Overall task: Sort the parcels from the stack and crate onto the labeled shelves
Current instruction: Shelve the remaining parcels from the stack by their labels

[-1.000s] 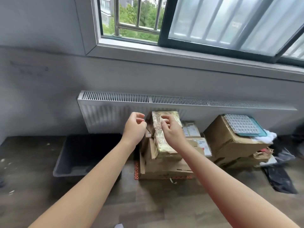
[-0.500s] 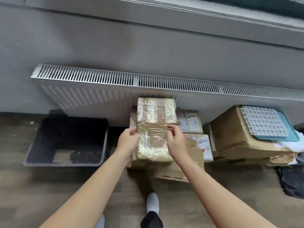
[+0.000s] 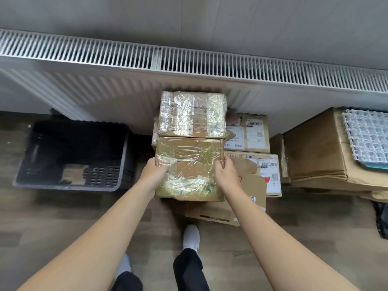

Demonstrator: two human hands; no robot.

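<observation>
Head view: the person leans over a stack of parcels on the floor, under a white radiator (image 3: 189, 66). The left hand (image 3: 154, 175) grips the left edge of a tape-wrapped parcel (image 3: 189, 169), and the right hand (image 3: 227, 175) grips the opposite edge, fingers curled round its side. The parcel sits between the two hands, on top of the stack; I cannot tell if it is lifted clear of the carton (image 3: 226, 208) under it. A second wrapped parcel (image 3: 192, 114) lies just beyond the fingertips, touching the held one's far edge. Just right of the right hand are two labelled boxes (image 3: 248, 133) with barcodes. Farther right is a large cardboard box (image 3: 315, 148) with a white grid mat (image 3: 365, 137) on it. Well left of the left hand is a black crate (image 3: 126, 156). Between the forearms, nearer the body, is a white shoe (image 3: 191, 236).
</observation>
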